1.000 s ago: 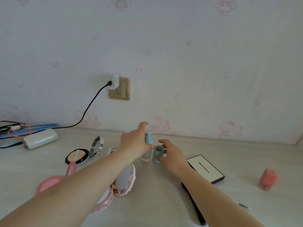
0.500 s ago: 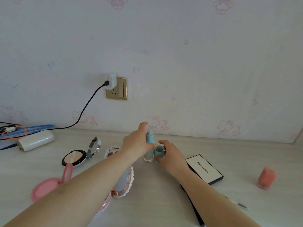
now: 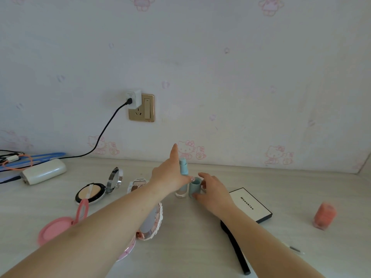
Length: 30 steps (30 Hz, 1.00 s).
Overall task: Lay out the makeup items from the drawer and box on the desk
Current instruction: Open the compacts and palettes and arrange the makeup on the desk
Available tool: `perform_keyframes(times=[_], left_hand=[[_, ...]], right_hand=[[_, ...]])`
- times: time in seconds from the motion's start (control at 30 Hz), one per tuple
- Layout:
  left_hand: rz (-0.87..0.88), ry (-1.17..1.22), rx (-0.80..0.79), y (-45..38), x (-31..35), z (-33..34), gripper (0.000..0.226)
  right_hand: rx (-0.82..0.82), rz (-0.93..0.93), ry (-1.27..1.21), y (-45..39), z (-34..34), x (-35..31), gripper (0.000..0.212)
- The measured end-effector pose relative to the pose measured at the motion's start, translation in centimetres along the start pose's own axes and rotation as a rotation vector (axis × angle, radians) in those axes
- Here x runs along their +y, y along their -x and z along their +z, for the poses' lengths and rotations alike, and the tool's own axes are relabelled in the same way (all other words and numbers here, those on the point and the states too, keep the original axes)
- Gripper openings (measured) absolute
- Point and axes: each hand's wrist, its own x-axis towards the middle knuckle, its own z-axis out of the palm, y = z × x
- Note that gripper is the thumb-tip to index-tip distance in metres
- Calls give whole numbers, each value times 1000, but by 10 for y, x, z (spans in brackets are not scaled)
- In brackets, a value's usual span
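Note:
A small bottle with a light blue pump top (image 3: 183, 169) stands upright on the desk near the back wall. My left hand (image 3: 170, 175) holds it between thumb and fingers, with the index finger pointing up. Right beside it stands its blue-grey cap (image 3: 195, 186), open end up, and my right hand (image 3: 213, 192) grips that cap on the desk. An open powder compact (image 3: 91, 193), a small eyeshadow palette (image 3: 137, 184), a pink round mirror (image 3: 60, 227) and a white boxed palette (image 3: 250, 204) lie around.
A frilly pink mirror (image 3: 151, 227) lies partly under my left forearm. A black strip (image 3: 235, 249) runs under my right forearm. A blurred coral bottle (image 3: 324, 215) stands at right. A white power bank (image 3: 43, 171), cables and a wall socket (image 3: 141, 108) are at left.
The hands stay on the bottle and cap with hardly any shift. The view has turned slightly, so everything sits a little lower and to the left.

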Motion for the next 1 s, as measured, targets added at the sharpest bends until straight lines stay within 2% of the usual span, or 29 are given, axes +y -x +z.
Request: perform_keyframes(times=[0.1,0.17,0.27,0.33,0.43,0.5,0.6,0.7,0.87,1.0], left_hand=[[4,29,2,-2,4,-4,119],[62,56,74,1,11,-10,119],[259,105,263,12,31,-22,101],[444,102,306,21,44,-24,80],[655,-13,189,30,59,-19,44],[712,-224,75,27,62,-7,32],[748,-663,-8,18,61,16,24],[812,-928,-61,15,65,32,22],[738,-1129,-172,9,74,54,29],[676,-1161,-218,-1,69,70,26]], right_hand=[[-20,12,31,4,-14,2,78],[-1,8,47,9,-27,3,78],[44,4,43,18,-50,6,72],[72,8,51,26,-63,8,65],[101,12,89,39,-75,13,53],[103,18,117,49,-79,16,46],[61,31,171,64,-83,20,33],[-14,80,248,77,-85,24,23],[-79,80,275,97,-83,28,11],[-215,78,313,111,-70,22,35]])
